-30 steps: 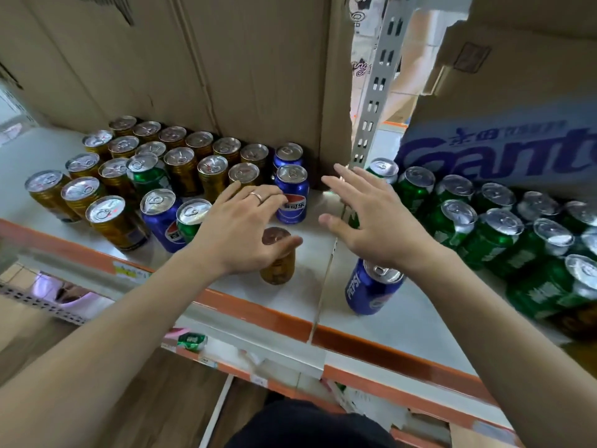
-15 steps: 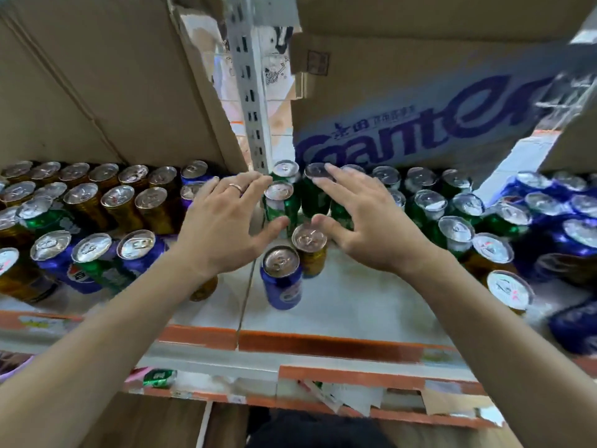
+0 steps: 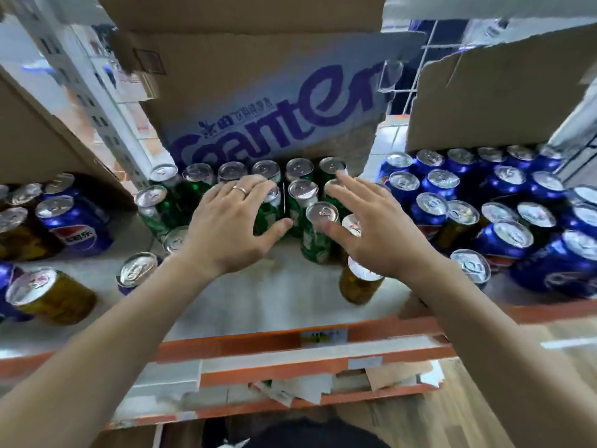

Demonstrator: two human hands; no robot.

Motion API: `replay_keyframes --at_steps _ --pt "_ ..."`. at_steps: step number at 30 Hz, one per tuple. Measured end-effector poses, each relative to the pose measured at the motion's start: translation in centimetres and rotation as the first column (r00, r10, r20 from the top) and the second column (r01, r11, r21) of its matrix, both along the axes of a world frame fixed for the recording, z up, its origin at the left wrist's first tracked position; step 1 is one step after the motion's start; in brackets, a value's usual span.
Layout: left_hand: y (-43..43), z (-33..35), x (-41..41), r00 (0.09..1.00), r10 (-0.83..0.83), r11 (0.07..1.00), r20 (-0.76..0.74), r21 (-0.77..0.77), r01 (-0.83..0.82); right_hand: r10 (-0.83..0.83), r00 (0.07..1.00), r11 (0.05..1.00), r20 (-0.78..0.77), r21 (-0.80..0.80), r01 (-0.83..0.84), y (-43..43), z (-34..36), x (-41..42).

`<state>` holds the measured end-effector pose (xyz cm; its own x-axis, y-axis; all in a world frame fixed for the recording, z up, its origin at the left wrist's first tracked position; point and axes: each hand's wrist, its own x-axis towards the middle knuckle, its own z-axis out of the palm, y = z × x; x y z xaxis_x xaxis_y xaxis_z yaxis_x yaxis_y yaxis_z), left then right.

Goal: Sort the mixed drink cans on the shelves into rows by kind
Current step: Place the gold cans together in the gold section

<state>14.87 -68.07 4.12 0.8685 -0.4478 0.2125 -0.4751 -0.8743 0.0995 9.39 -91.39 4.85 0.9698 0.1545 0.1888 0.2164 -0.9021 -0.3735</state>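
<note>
Head view showed the left hand (image 3: pixel 226 227) and right hand (image 3: pixel 371 231) spread wide and holding nothing. They flanked the green cans (image 3: pixel 318 234) mid-shelf (image 3: pixel 290 292). The cans looked rigid, smooth and probably slippery, so each is best gripped round the sidewall. Compared with half a second earlier, both hands had swung right, and many more blue cans (image 3: pixel 504 234) were visible.

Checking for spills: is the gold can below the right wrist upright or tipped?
Upright: the gold can stands on its base, lid up.
</note>
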Motion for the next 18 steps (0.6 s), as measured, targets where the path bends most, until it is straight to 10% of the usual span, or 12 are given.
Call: replay_keyframes --at_steps 18 --pt "-5.0 -4.3 -2.3 0.995 -0.037 0.999 -0.093 0.000 0.037 -0.232 0.953 0.969 -0.197 0.032 0.243 -3.1 -3.9 -0.8"
